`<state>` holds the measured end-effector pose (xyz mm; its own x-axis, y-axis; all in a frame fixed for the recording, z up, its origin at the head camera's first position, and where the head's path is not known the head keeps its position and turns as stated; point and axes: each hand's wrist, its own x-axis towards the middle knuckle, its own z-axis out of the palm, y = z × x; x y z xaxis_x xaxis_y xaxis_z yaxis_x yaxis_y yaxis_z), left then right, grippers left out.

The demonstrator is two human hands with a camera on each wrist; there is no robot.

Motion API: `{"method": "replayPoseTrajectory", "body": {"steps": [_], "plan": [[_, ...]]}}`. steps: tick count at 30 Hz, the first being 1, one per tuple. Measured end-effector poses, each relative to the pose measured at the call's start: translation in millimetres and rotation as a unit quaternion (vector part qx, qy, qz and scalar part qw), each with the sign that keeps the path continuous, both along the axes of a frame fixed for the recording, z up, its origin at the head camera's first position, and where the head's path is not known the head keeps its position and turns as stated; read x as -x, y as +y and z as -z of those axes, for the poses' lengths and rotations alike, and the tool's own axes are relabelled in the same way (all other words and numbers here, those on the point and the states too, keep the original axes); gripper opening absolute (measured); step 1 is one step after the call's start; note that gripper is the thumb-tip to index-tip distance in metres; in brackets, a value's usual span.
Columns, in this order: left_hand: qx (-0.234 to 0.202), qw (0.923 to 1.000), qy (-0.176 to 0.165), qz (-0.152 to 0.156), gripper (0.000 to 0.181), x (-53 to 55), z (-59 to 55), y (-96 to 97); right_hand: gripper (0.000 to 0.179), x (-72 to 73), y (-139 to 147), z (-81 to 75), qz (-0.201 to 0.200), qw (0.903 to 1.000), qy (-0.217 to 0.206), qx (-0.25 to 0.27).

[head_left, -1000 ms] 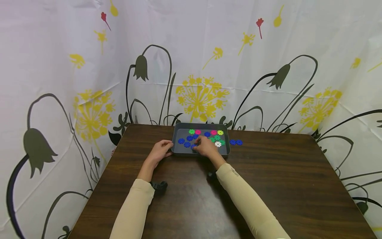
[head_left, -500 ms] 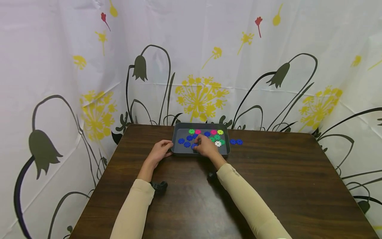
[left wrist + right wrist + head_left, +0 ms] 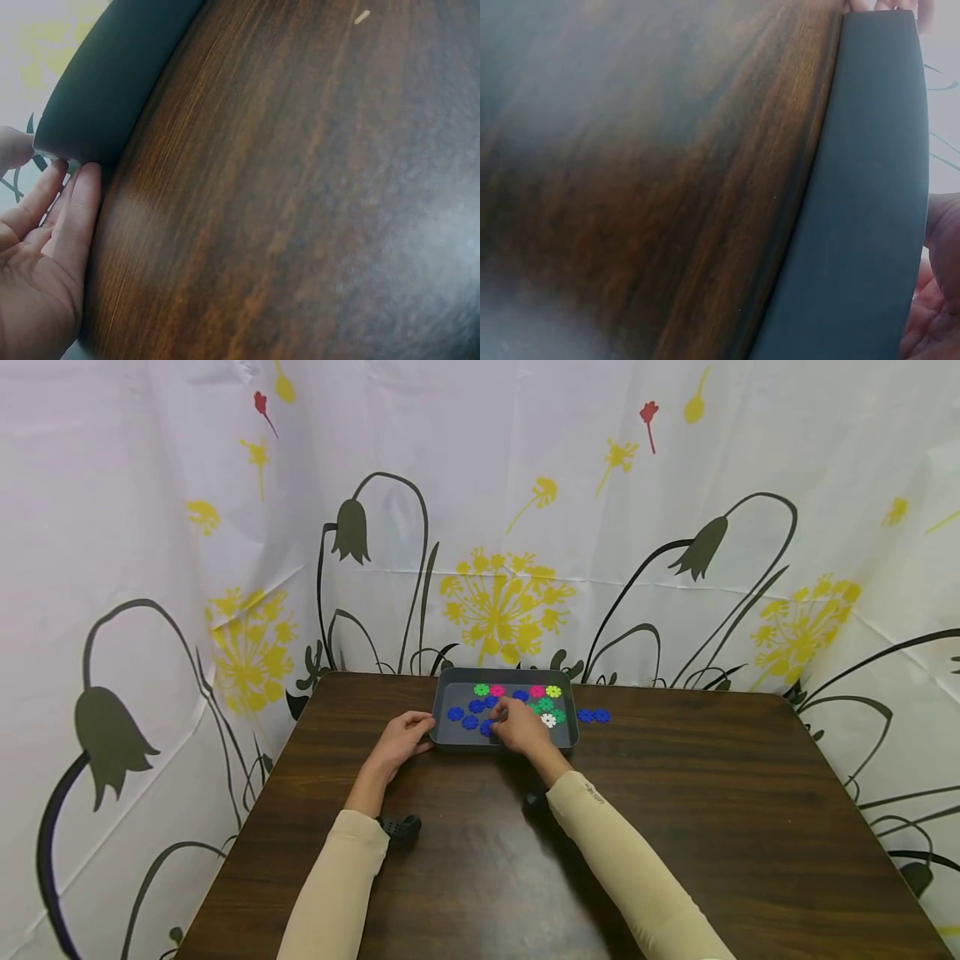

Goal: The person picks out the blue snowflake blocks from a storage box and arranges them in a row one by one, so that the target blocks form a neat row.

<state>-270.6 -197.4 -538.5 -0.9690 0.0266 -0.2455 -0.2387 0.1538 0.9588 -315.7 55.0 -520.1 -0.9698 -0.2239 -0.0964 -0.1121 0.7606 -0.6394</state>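
Note:
A shallow dark grey tray point(image 3: 465, 746) stands near the table's back edge. Several flower-shaped discs lie in it, many of them blue, such as the blue disc point(image 3: 455, 714); others are green, pink, yellow and white, such as the white disc point(image 3: 548, 721). My left hand point(image 3: 402, 742) holds the tray's left end, fingers against the outer wall and thumb at the rim. Inside the tray my right hand point(image 3: 519, 728) has its curled fingertips on a blue disc point(image 3: 485, 727) near the front wall. The hand partly covers that disc. In the right wrist view the tray wall hides the fingertips.
Two blue discs point(image 3: 593, 716) lie on the brown wooden table point(image 3: 697, 793), just right of the tray. Behind the table hangs a white curtain point(image 3: 570, 427) with printed flowers. A black wrist device point(image 3: 401, 828) is on the left wrist.
The right fingertips have shifted slightly right, and more of the blue disc beside them shows. The left hand and the tray stay in place.

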Motion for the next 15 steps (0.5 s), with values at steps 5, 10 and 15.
{"method": "replayPoseTrajectory", "body": {"steps": [5,10,15], "plan": [[0.001,1.0,0.0,0.0,0.048,-1.1,-2.2,0.7,0.006,-1.3,3.4,-2.3,0.0,1.0,0.006,0.007],[0.003,1.0,-0.004,-0.002,0.047,-1.4,-2.0,1.3,0.006,-2.7,5.8,-4.1,-0.009,0.9998,0.007,0.018],[0.006,1.0,-0.002,-0.003,0.048,-1.7,-1.9,1.3,0.007,-3.4,7.6,-5.1,-0.013,0.9993,0.002,0.034]]}}
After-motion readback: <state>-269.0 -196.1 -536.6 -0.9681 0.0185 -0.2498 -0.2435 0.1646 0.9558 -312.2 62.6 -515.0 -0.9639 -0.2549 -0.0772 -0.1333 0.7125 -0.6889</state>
